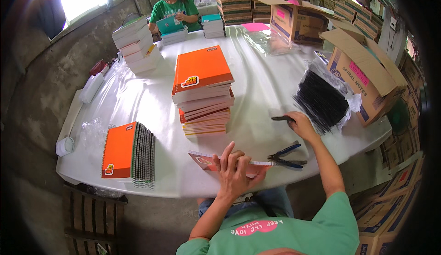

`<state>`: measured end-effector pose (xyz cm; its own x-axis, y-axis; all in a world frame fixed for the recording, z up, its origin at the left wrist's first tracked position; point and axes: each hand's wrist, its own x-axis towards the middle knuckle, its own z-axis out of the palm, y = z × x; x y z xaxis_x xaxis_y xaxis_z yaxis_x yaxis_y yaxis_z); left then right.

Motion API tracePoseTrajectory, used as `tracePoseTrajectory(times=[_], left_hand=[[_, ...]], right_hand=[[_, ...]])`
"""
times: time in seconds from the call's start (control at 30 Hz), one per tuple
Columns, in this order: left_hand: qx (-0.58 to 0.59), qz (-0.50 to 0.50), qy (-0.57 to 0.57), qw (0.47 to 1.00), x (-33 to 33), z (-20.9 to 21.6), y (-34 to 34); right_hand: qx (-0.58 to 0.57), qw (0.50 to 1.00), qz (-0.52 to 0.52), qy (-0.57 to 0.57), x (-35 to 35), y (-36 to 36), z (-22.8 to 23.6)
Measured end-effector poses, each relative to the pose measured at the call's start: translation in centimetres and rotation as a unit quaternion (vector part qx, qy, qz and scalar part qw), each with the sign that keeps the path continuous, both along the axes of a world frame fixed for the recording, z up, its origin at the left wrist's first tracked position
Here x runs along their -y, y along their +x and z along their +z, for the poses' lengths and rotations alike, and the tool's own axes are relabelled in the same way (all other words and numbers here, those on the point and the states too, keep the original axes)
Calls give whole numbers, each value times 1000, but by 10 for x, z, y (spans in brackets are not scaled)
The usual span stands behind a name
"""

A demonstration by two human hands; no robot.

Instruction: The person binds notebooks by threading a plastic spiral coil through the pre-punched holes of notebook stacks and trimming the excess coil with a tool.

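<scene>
Here, notebook (202, 161) held edge-up, long axis left-to-right, in left hand (234, 171).

Tabletop (262, 85): smooth and glossy, streaked with reflected light. Stack (204, 68): matt paper edges beneath a smooth card cover with a slight sheen. Notebooks (118, 151): smooth card covers; ridged spirals, metal or plastic not distinguishable. Booklet (202, 160): paper pages, smooth cover. Coils (321, 101): densely ridged, plastic in appearance. Strip (280, 118): dark and dull, material too small to tell. Pliers (287, 156): metal heads, smooth plastic-like grips. Film (273, 43): clear, wrinkled, glossy plastic. Carton (360, 78): matt cardboard. Wall (41, 75): rough, mottled, cement-like. Shirt (294, 234): soft matt cloth. Slats (89, 218): dull wood.
</scene>
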<state>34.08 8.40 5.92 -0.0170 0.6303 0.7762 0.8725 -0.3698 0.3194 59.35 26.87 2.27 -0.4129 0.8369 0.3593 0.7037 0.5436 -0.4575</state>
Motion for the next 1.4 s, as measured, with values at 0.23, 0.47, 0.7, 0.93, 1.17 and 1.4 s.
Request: tracePoseTrajectory(times=[0.23,0.47,0.7,0.93,1.17,1.4], left_hand=[[27,-26,6,999,0,4,-1],[28,-30,-21,999,2,12,-3],[24,-34,-27,999,0,13,-5],[35,-37,-37,998,0,8,-4],[120,-46,9,992,-3,6,-3],[39,42,-12,998,-6,18,-17]], right_hand=[[-473,689,427,-344,81,-49,45],[-372,775,441,-258,86,-49,62],[-386,741,478,-272,82,-51,68],[-313,805,427,-269,79,-61,64],[-309,831,421,-190,81,-78,77],[-255,881,354,-183,76,-81,80]])
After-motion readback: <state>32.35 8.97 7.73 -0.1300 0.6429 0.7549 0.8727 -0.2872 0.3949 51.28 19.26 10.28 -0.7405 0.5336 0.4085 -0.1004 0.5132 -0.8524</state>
